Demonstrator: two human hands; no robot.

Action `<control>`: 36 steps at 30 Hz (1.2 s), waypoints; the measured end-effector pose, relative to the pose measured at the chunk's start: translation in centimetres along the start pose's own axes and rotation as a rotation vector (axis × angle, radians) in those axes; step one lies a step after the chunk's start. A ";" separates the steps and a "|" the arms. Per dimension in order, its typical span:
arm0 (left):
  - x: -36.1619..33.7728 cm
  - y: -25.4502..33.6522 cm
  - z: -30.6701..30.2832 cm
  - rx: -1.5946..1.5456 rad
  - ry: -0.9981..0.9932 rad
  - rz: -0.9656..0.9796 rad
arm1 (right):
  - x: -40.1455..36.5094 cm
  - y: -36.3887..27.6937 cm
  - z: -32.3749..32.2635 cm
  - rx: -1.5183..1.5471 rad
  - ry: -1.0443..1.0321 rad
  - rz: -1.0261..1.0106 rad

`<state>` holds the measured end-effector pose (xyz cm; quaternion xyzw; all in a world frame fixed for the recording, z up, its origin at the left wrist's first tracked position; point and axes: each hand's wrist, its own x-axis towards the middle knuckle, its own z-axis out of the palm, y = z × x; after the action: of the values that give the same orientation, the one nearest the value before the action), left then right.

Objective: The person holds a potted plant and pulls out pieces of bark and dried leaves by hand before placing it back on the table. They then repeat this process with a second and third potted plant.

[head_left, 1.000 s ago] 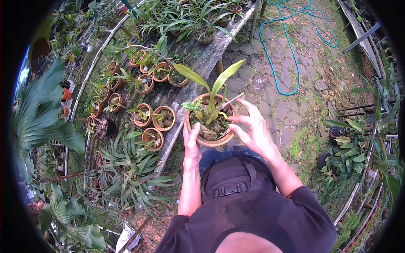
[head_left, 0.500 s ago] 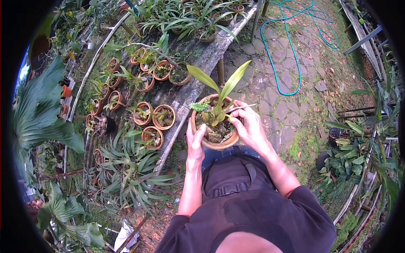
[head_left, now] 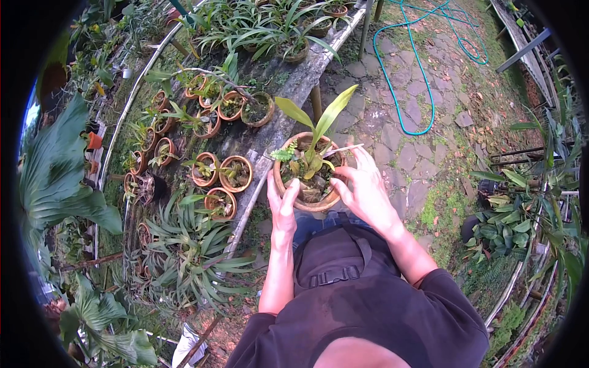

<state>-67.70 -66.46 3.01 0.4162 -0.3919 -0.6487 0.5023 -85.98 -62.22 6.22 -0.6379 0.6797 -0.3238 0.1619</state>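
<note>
A round clay pot (head_left: 331, 200) is held up in front of my body. In it grows a plant with two long yellow-green leaves (head_left: 334, 113), and a small fern (head_left: 285, 153) sits at its left rim. My left hand (head_left: 283, 205) grips the pot's left side, thumb over the rim and fingers hidden beneath. At the right rim is my right hand (head_left: 366, 191), its thumb and index fingertip apart by a small yellowing leaf (head_left: 329, 165). A thin pale stick (head_left: 343, 149) slants out of the pot across this hand's upper fingertips.
Left of the pot, a weathered bench (head_left: 261, 168) carries several small clay pots (head_left: 236, 173). Strappy-leaved plants (head_left: 190, 245) spread near its front, with more potted plants (head_left: 270, 27) at the back. A teal hose (head_left: 429, 92) lies on the stone path (head_left: 408, 138). Leafy plants (head_left: 506, 230) line the right side.
The pot has shifted slightly left and up in view. My right thumb and index finger, pinched at the yellowing leaf before, have parted and drawn back to the rim.
</note>
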 end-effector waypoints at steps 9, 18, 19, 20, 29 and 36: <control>-0.4 -0.7 -0.2 0.085 -0.022 0.038 | 1.2 -0.1 0.4 0.044 -0.195 0.131; -0.3 -1.3 -1.8 -0.047 0.058 -0.017 | 0.5 1.2 -3.3 0.191 0.014 0.265; -0.5 -1.0 -1.9 -0.059 0.043 -0.038 | 0.3 1.5 -4.1 0.018 0.084 0.214; -0.4 -1.0 -1.9 -0.072 0.051 -0.020 | 0.2 1.9 -4.4 -0.210 0.183 0.090; -0.3 -1.0 -1.2 -0.012 0.022 0.088 | 2.2 1.1 -1.3 0.183 0.055 0.105; -0.8 -0.7 -1.6 -0.143 0.081 0.029 | 2.0 2.7 -4.8 -0.093 0.384 0.038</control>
<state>-66.26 -65.70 1.95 0.3994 -0.3298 -0.6506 0.5554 -91.37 -63.14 8.46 -0.5582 0.7243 -0.4047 0.0058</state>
